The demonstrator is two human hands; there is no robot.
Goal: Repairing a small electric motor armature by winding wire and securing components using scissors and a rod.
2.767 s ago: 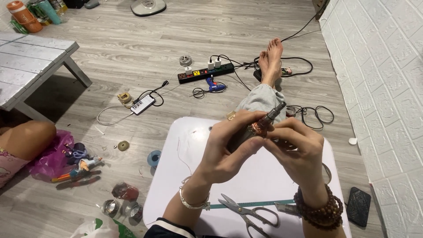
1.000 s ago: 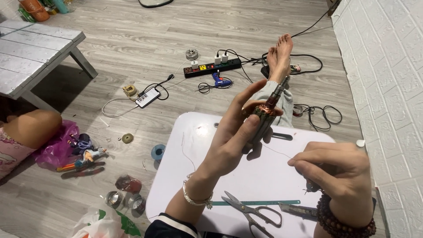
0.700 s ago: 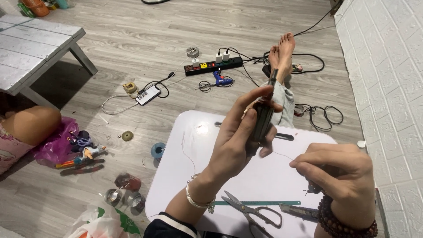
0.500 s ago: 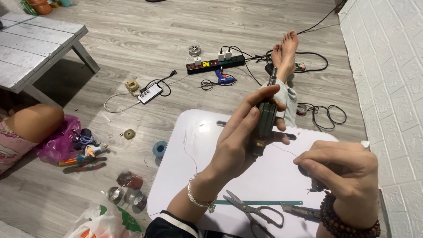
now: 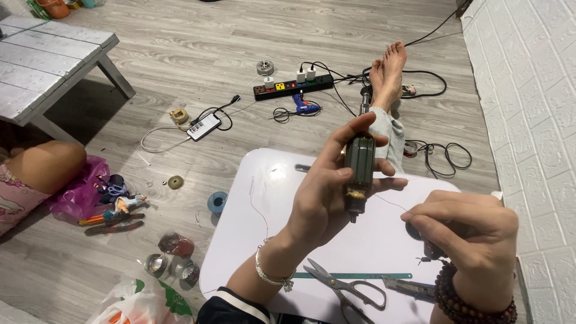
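My left hand (image 5: 327, 192) holds a motor armature (image 5: 359, 161) upright above the small white table (image 5: 252, 240), its shaft pointing up and its copper end down. A thin copper wire (image 5: 393, 203) runs from the armature's lower end to my right hand (image 5: 465, 231), which pinches it to the lower right. Another loose strand (image 5: 259, 207) lies curved on the table top.
Scissors (image 5: 345, 288), a ruler (image 5: 354, 276) and a small tool (image 5: 411, 288) lie at the table's near edge. On the wood floor are a power strip (image 5: 293, 87), a glue gun (image 5: 305, 107), a phone (image 5: 203, 126), tape rolls (image 5: 217, 201) and cables. A bench (image 5: 54, 54) stands far left; another person's knee (image 5: 45, 168) is at left.
My right hand has drawn away from the armature to the lower right, pulling the wire out. My left hand has turned the armature more upright.
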